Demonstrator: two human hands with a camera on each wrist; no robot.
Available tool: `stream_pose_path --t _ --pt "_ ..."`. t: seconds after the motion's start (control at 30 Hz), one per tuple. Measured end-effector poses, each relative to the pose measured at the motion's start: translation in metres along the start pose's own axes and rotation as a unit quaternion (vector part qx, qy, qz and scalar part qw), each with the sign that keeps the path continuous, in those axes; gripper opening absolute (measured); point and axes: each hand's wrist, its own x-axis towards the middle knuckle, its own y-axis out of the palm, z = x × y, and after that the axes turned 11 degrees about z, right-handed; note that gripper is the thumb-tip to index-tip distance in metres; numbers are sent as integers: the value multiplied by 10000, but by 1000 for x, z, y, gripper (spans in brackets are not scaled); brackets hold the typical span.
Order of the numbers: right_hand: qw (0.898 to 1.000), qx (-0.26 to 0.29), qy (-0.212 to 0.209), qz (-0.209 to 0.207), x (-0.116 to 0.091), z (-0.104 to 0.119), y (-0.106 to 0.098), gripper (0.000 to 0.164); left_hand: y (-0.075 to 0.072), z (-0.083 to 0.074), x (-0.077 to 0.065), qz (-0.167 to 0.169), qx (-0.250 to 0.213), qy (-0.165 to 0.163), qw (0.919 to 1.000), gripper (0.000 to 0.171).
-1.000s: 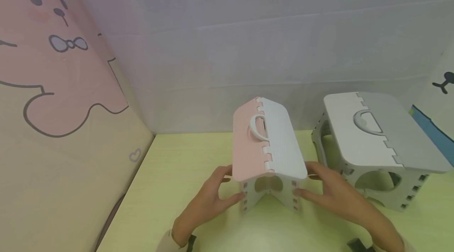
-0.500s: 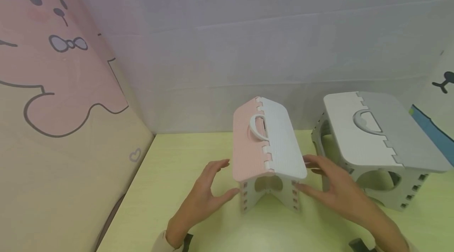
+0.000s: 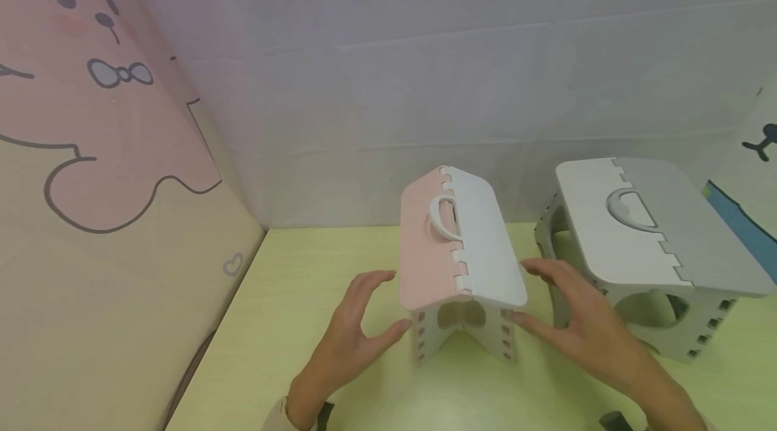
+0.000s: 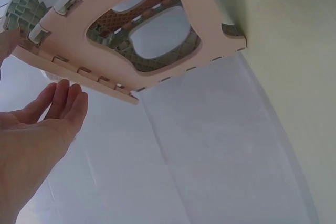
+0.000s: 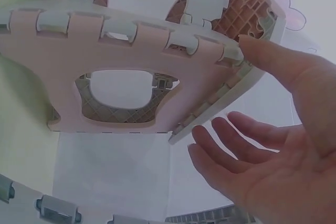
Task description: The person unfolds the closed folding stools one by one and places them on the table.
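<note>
A small folding step stool (image 3: 494,242) with a pink half and a white half stands partly folded on the table, its top peaked like a roof and its carry handle (image 3: 442,218) sticking up. To its left my left hand (image 3: 349,336) is held with fingers spread from the thumb, the thumb tip near the leg's edge. On the other side my right hand (image 3: 579,330) has its thumb tip right at the white half's front leg and its fingertips beside the top's edge. In the wrist views the stool's pink underside panels (image 4: 210,3) show, and no fingers wrap round them.
Close on the right stands a larger grey and white folding stool (image 3: 698,235), unfolded, with my right hand near its legs. A pale grey sheet (image 3: 364,100) hangs behind the yellow-green table (image 3: 303,269). At the left is a printed cloth panel (image 3: 133,282).
My left hand has drawn off the small stool to the left. The right hand's fingers have spread away from its side while the thumb stays by the leg. The stool stands as before.
</note>
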Motion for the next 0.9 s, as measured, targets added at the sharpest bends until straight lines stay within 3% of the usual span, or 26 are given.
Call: stream_pose_path --t 0.2,0.43,0.7,0.9 --pt "9993 158 -278 -180 1 4 -1 79 3 -4 2 -93 -10 158 9998 65" --pt "9990 315 -297 -61 1 9 0 78 2 -11 5 -282 54 151 9995 64" --pt "9987 326 -389 -19 1 11 2 72 3 -20 11 -361 -67 512 9980 59" --pt "9970 444 -628 -50 1 12 3 66 4 -24 14 -376 -75 603 9974 59"
